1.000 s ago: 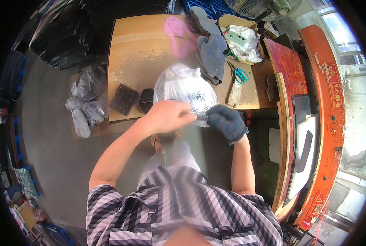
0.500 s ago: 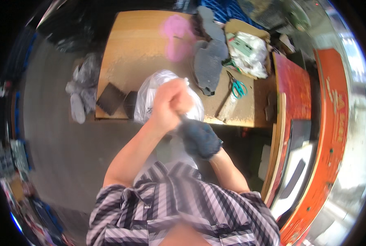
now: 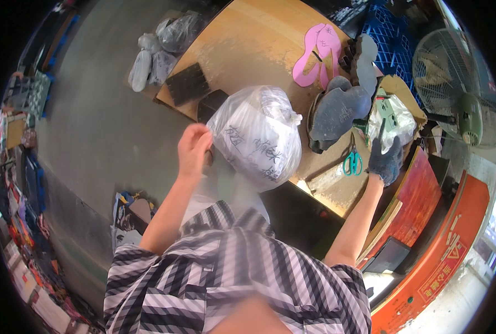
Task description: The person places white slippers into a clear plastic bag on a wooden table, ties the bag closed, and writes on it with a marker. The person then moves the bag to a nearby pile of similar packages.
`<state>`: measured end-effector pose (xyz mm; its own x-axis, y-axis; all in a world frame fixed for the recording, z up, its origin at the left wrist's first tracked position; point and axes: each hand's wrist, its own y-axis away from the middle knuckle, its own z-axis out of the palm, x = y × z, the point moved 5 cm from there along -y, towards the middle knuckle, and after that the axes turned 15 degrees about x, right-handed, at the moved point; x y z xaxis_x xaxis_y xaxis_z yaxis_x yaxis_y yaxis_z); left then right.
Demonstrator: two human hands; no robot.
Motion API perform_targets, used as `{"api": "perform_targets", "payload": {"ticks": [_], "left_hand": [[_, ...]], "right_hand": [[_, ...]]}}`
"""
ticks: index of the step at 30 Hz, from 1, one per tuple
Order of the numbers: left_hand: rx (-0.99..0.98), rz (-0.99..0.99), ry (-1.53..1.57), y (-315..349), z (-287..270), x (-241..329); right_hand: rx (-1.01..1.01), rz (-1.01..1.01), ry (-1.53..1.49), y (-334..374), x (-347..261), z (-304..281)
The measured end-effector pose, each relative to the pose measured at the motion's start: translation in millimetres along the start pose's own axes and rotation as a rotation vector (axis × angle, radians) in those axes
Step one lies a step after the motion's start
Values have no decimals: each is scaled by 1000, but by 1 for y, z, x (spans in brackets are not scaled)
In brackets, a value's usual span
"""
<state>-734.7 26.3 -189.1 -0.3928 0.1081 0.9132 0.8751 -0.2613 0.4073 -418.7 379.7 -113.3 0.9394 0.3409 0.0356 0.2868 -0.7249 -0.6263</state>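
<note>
A stuffed white translucent plastic bag [image 3: 256, 136] with dark handwriting and a tied knot leans at the near edge of the wooden table [image 3: 237, 44]. My bare left hand [image 3: 193, 147] is closed at the bag's left side, its fingertips pinching the edge of the plastic. My right hand [image 3: 385, 161], in a dark knitted glove, reaches over a cardboard box [image 3: 395, 86] at the right, its fingers apart. A slim dark stick [image 3: 382, 129], like a marker pen, lies against the tip of one gloved finger. White plastic and a grey-green flat piece [image 3: 387, 113] fill the box.
Teal-handled scissors [image 3: 352, 163] lie left of my right hand. Dark sole-shaped pieces [image 3: 339, 111] and pink sole cutouts [image 3: 319, 53] are farther back. A fan [image 3: 453, 83] and a blue crate [image 3: 390, 39] stand behind. Grey bags [image 3: 161, 50] lie left of the table.
My hands were together over the bag and have parted. The gloved right hand has moved right to the box; the left has dropped to the bag's left side. The view has turned.
</note>
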Motion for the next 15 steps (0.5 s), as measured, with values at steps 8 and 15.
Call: {"api": "perform_targets", "payload": {"ticks": [8, 15], "left_hand": [[-48, -816, 239, 51, -2, -163], [-205, -910, 670, 50, 36, -123]], "right_hand": [[-802, -66, -825, 47, -209, 31], [-928, -1, -958, 73, -211, 55]]}}
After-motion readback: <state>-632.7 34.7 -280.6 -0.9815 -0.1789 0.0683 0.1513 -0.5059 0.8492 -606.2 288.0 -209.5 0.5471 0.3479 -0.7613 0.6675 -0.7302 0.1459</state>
